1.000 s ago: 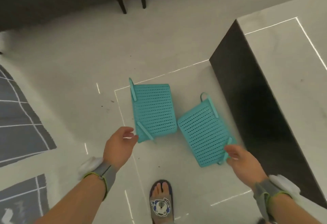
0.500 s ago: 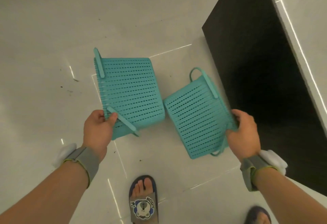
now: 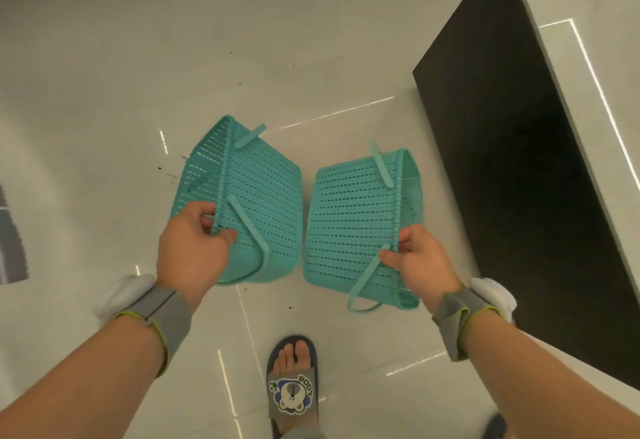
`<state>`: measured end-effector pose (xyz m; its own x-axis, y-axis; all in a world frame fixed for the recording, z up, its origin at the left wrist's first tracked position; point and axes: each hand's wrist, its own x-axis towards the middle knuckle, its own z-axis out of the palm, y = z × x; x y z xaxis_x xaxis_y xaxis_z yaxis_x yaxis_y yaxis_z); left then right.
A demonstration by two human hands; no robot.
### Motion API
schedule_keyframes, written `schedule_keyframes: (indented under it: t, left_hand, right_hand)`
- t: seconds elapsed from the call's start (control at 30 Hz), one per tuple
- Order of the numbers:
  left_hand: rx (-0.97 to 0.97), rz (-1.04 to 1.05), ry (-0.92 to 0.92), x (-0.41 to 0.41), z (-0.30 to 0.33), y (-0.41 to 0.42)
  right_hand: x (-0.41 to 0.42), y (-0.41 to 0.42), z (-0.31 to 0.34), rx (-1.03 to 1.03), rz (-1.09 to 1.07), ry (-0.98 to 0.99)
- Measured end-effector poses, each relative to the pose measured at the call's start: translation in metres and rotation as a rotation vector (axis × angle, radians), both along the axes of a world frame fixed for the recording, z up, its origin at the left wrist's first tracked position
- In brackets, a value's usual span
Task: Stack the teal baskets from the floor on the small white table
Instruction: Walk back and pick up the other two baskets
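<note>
Both teal baskets (image 3: 242, 203) (one per hand (image 3: 194, 248)) have tipped upright since earlier.

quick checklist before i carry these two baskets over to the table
1. Left hand grips the rim of the left basket: ok.
2. Right hand grips the rim of the right basket: ok.
3. Baskets apart, not tangled: ok, a gap shows between them.
4. Loose handle on the right basket dangles free: not ok, it may snag.
5. White table top clear where they go: cannot tell, mostly out of view.
6. Baskets turned opening up for nesting: not ok, both hang on their sides.
</note>
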<state>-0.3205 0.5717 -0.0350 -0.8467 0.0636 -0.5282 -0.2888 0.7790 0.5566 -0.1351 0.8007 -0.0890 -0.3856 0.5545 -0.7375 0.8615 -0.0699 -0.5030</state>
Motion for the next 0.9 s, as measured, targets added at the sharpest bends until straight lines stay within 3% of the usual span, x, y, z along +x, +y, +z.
schedule_keyframes:
  t: [0.1, 0.2, 0.43, 0.57, 0.63, 0.73, 0.9]
  left_hand:
    - [-0.051, 0.009, 0.069, -0.011, 0.035, -0.008]
    - [-0.149, -0.119, 0.088, -0.008, 0.066, -0.014]
    - [-0.199, -0.250, 0.206, -0.022, 0.247, -0.041]
    - [-0.223, -0.286, 0.228, -0.013, 0.333, -0.051]
    - [-0.210, -0.349, 0.289, -0.001, 0.403, -0.060]
    - [-0.172, -0.503, 0.430, 0.007, 0.475, -0.067]
    - [-0.197, -0.786, 0.538, 0.023, 0.532, -0.064]
  right_hand:
    - [-0.020, -0.009, 0.026, 0.013, 0.005, 0.067]
    - [-0.025, -0.010, 0.060, 0.053, 0.032, 0.091]
    - [-0.094, -0.009, 0.271, 0.027, 0.153, 0.166]
    - [-0.105, -0.028, 0.364, 0.091, 0.256, 0.201]
    - [-0.094, -0.038, 0.443, 0.143, 0.266, 0.197]
    - [-0.080, -0.042, 0.524, 0.179, 0.158, 0.260]
    - [-0.022, -0.024, 0.613, 0.228, -0.008, 0.289]
